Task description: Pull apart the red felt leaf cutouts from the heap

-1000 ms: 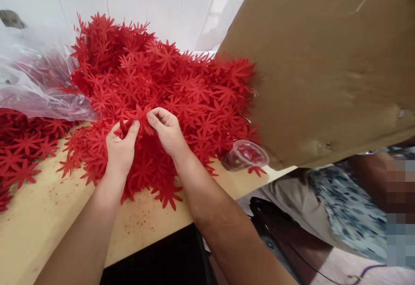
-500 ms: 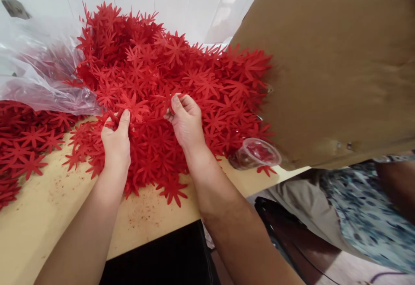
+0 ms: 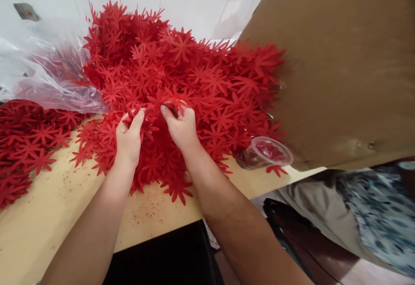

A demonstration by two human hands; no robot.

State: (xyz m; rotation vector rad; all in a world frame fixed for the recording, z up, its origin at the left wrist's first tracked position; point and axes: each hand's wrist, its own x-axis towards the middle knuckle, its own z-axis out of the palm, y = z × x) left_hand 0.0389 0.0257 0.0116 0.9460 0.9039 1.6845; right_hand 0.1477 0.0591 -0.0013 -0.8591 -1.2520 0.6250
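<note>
A big heap of red flower-shaped cutouts (image 3: 207, 80) with long narrow petals covers the middle of the table. Over its front part, my left hand (image 3: 129, 136) is closed with thumb and fingers on a red cutout, and petals stick out around the fingertips. Close by on the right, my right hand (image 3: 181, 125) pinches another red flower cutout (image 3: 176, 102), which spreads above the fingers. The two hands are a short gap apart. Whether each holds one piece or several layered ones, I cannot tell.
A clear plastic cup (image 3: 266, 152) lies tipped at the heap's right edge, red inside. A large brown cardboard box (image 3: 340, 73) stands at right. Clear plastic bag (image 3: 55, 73) and a second red pile (image 3: 29, 147) are at left. Another person's patterned clothing (image 3: 376, 216) shows at lower right.
My right hand has moved toward my left hand and a little lower, and a red flower now shows spread above its fingers. The whole view has shifted slightly.
</note>
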